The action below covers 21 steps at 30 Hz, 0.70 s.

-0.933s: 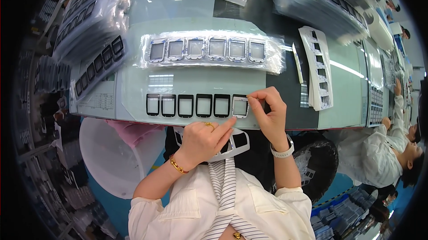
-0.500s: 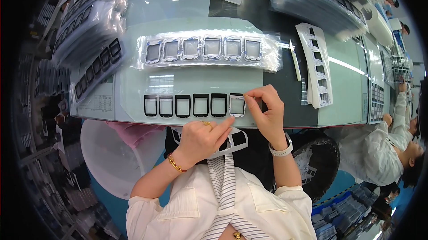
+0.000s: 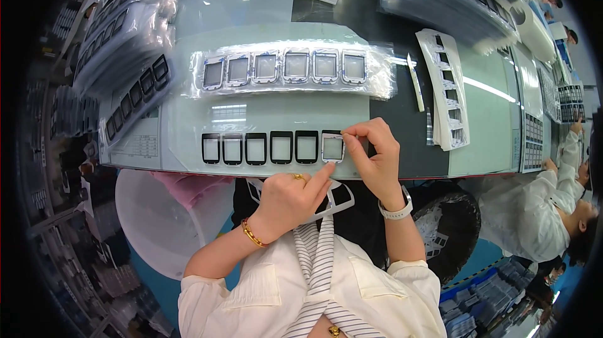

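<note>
Along the near table edge lies a row of several black-bordered clear panels [image 3: 281,147]. Over the rightmost one sits a thin white adhesive frame [image 3: 324,149], slightly askew, with the panel's black top edge showing above it. My right hand [image 3: 378,154] pinches the frame's upper right corner between thumb and index finger. My left hand [image 3: 290,203] has its index finger stretched to the frame's lower edge, its other fingers curled. A white strip with window cut-outs [image 3: 341,207] hangs at the table edge beneath my left hand, apparently in its curled fingers; the grip is hidden.
Beyond the row lies a plastic-wrapped sheet of framed panels [image 3: 295,87]. To the right are a craft knife [image 3: 415,83] and a stack of white cut-out strips [image 3: 463,105]. Wrapped stacks [image 3: 129,30] stand far left. A black-lined bin [image 3: 461,237] is below right; a person sits beyond.
My left index finger has shifted slightly right along the frame's lower edge. The strip under it has moved a little right and down. My right hand keeps its pinch almost in place.
</note>
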### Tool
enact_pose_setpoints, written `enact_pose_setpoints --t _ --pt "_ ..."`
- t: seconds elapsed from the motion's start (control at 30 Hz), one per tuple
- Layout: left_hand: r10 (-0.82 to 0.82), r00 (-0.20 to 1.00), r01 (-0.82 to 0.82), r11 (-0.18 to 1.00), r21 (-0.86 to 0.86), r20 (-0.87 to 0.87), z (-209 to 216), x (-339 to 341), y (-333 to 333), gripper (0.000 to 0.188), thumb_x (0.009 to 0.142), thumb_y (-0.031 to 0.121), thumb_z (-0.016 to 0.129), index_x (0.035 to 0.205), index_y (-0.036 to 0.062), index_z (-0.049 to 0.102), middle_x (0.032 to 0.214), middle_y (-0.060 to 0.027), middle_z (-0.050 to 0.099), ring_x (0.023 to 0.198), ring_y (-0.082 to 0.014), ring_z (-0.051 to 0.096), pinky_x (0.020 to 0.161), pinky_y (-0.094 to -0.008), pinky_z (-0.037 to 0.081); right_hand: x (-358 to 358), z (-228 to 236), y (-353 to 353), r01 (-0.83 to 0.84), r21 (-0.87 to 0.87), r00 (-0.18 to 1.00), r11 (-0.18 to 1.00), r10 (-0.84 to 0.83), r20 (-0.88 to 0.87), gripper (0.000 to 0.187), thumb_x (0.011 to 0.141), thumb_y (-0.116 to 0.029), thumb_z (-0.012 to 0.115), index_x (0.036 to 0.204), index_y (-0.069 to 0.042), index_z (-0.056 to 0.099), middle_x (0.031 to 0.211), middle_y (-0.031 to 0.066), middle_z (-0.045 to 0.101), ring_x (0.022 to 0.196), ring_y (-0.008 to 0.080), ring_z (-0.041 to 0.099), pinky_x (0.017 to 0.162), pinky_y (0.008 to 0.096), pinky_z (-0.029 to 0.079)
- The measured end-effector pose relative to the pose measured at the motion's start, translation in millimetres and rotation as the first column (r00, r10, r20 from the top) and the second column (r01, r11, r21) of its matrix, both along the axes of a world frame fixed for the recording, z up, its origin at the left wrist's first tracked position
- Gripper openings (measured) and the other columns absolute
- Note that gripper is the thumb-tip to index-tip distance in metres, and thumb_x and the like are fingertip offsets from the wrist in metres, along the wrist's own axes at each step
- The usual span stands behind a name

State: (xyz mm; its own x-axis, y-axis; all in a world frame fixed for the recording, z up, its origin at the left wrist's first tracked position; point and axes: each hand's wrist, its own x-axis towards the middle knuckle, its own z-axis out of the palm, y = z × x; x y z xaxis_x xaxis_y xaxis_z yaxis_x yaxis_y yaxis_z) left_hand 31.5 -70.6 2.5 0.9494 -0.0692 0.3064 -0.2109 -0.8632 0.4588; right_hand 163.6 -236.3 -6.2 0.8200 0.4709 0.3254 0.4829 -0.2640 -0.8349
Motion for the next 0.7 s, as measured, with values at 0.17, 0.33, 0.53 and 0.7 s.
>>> enact_pose_setpoints --t 0.17,0.33,0.53,0.7 --pt "-0.010 1.000 0.010 0.999 0.046 -0.001 0.1 -1.3 -3.9 0.034 0.091 0.019 0.076 0.123 0.0078 0.076 0.055 0.0009 0.049 0.042 -0.0180 0.050 0.044 -0.0340 0.041 -0.7 -0.1 -0.2 0.000 -0.003 1.000 1.000 0.000 -0.012 0.005 0.090 -0.001 0.075 0.095 -0.002 0.073 0.088 0.0046 0.068 0.077 0.0151 0.056 0.069 0.0284 0.046" --pt "-0.012 1.000 0.010 0.998 0.061 0.020 -2.8 -1.3 -5.8 0.035 0.091 0.018 0.075 0.124 0.0058 0.075 0.054 0.0009 0.049 0.040 -0.0173 0.049 0.044 -0.0337 0.041 -0.8 0.7 -0.4 -0.001 -0.001 1.000 1.000 0.001 -0.007 0.006 0.089 -0.001 0.076 0.094 -0.002 0.073 0.088 0.0044 0.068 0.077 0.0152 0.056 0.069 0.0289 0.045" --pt "-0.011 0.999 0.009 0.998 0.055 0.031 -2.6 -1.1 -5.6 0.036 0.091 0.018 0.075 0.124 0.0061 0.076 0.055 0.0011 0.050 0.042 -0.0171 0.051 0.045 -0.0336 0.043 -1.7 2.0 -0.9 -0.004 -0.005 1.000 1.000 0.004 0.023 0.007 0.089 0.000 0.076 0.095 -0.002 0.073 0.088 0.0047 0.068 0.076 0.0164 0.056 0.070 0.0295 0.046" --pt "-0.001 1.000 0.000 0.999 0.052 0.024 -3.6 -3.8 -5.4 0.039 0.090 0.019 0.075 0.127 0.0062 0.074 0.055 0.0011 0.051 0.042 -0.0175 0.052 0.047 -0.0340 0.044 -1.7 1.1 -1.4 -0.014 0.013 0.999 1.000 0.014 0.036 0.009 0.089 0.002 0.076 0.096 -0.001 0.073 0.096 0.0068 0.069 0.087 0.0171 0.061 0.074 0.0291 0.048"
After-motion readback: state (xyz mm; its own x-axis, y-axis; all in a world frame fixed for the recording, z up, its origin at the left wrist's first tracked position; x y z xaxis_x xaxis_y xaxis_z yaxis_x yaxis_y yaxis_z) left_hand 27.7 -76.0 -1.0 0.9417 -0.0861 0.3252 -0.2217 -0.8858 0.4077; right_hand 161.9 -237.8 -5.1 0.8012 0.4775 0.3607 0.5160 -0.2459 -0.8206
